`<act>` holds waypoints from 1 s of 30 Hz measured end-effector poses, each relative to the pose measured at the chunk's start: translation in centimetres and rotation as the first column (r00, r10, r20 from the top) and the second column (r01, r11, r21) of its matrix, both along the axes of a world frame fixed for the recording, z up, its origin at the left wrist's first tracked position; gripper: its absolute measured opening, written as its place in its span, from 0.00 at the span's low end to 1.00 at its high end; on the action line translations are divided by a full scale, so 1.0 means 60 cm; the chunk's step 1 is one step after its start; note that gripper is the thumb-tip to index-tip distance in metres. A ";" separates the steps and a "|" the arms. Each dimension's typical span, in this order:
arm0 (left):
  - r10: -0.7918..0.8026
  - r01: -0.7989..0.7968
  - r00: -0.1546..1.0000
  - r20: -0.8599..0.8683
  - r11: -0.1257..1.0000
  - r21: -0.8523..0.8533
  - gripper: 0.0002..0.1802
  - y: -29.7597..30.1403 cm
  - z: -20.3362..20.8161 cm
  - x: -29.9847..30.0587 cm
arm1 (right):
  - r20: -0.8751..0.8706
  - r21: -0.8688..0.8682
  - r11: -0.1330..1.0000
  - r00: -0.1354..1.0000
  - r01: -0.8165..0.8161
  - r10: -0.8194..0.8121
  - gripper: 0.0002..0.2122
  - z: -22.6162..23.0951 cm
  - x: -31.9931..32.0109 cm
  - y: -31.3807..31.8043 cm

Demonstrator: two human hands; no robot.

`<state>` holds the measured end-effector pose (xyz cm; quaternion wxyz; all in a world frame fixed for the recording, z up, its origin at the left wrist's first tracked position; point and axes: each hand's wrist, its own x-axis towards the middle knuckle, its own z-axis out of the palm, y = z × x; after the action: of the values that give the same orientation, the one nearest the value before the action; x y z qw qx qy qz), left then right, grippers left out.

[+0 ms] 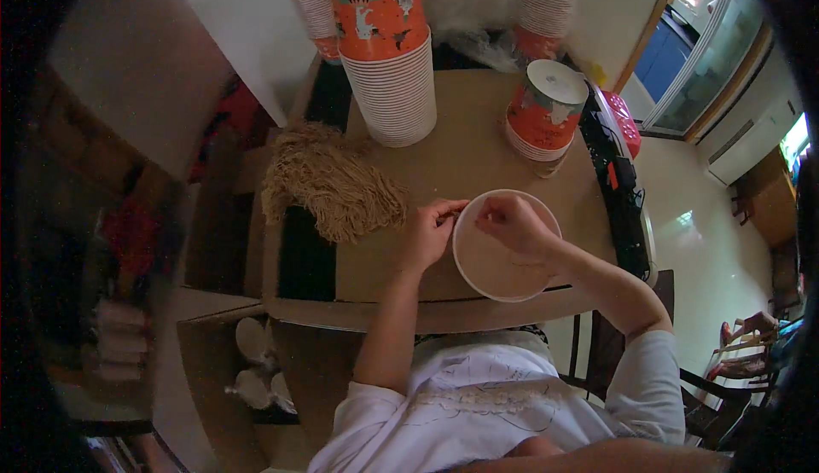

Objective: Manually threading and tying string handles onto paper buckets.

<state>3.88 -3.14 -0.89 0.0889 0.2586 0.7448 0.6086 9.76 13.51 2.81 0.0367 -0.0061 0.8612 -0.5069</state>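
A round paper bucket [503, 272] with a white rim and pale inside stands near the table's front edge, its opening facing up. My left hand [432, 230] is at the bucket's left side, thumb and fingers pinched together against the outside of the rim. My right hand [512, 220] reaches over the rim into the bucket, fingers closed near the inner left wall. What either hand pinches is too small to make out. A thin cord seems to hang below my right wrist inside the bucket. Left of my left hand lies a bundle of tan cords [328, 183].
A tall stack of nested orange-and-green paper buckets [388, 89] stands behind the cords. A shorter stack [546, 115] is at the back right, beside a long black device [616, 183]. More stacks [548, 0] stand at the back. An open cardboard box [213, 371] sits below left.
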 end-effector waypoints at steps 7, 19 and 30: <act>-0.011 0.013 0.999 0.030 0.999 -0.047 0.14 -0.005 -0.003 -0.001 | -0.056 0.050 0.998 0.998 -0.035 0.038 0.05 0.011 -0.003 -0.006; -0.001 0.000 1.000 0.023 0.998 0.056 0.12 0.001 -0.015 -0.002 | -0.162 0.150 0.988 0.987 0.022 0.003 0.07 -0.002 -0.012 -0.005; 0.031 -0.030 1.000 0.007 0.997 -0.067 0.06 0.004 -0.003 -0.003 | -0.091 0.216 0.976 0.996 0.005 0.015 0.06 -0.003 -0.019 0.001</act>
<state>3.68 -2.88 -1.04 0.0913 0.2418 0.7682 0.5857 8.63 13.58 2.61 -0.0013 -0.0274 0.9120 -0.4094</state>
